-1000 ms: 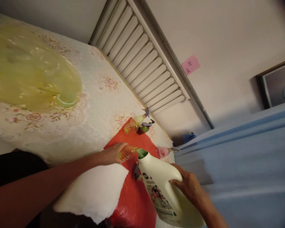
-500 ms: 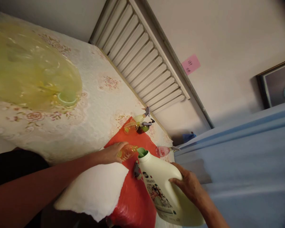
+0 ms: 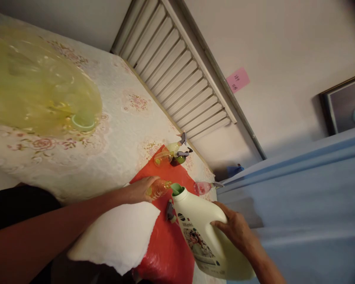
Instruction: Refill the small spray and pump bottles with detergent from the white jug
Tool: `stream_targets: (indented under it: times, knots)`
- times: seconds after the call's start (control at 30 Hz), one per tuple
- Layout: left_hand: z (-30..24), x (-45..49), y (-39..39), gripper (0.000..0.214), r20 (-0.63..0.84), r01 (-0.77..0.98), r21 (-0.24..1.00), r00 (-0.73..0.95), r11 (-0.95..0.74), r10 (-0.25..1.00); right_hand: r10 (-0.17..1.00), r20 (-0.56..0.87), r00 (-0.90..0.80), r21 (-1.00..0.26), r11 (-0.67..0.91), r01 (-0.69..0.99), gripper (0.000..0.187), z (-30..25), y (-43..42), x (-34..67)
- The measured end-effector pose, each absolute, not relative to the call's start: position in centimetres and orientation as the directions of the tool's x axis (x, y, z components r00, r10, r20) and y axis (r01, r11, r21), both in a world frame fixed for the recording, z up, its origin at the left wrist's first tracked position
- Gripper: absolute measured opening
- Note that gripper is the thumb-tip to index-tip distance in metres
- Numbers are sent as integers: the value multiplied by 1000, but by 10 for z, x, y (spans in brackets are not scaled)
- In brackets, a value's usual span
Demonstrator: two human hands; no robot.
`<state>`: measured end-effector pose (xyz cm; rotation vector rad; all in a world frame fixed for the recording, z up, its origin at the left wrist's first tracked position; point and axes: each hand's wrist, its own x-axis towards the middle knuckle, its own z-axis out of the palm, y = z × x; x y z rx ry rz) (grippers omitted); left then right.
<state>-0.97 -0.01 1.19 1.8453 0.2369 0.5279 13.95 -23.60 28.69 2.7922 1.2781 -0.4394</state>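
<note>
My left hand (image 3: 142,190) is closed round a small clear orange-tinted bottle (image 3: 160,189) with its neck pointing right. My right hand (image 3: 236,227) grips the handle of a large cream-white jug (image 3: 199,232) with a printed label. The jug is tilted, and its green spout (image 3: 177,189) meets or nearly meets the bottle's mouth; whether liquid is flowing I cannot tell. Below them, a dark grey spray trigger head (image 3: 170,212) lies on a red sheet (image 3: 168,244). White paper (image 3: 118,236) is under my left forearm.
Several spray bottles (image 3: 179,157) stand at the sheet's far end, and a pink spray bottle (image 3: 202,188) is right of the jug's neck. A yellow translucent bag (image 3: 41,86) rests on the flowered tablecloth (image 3: 115,138). A radiator (image 3: 177,71) and blue curtain (image 3: 307,197) border the table.
Almost nothing differs. Both hands keep their holds, and the jug's spout has shifted very slightly toward the small bottle.
</note>
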Motion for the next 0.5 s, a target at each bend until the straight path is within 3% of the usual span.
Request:
stream_targets:
  times: [0.5]
  knots:
    - [12, -9, 0, 79, 232, -83, 933, 883, -350, 408, 721, -298, 626, -111, -678, 727, 52, 288, -236, 140]
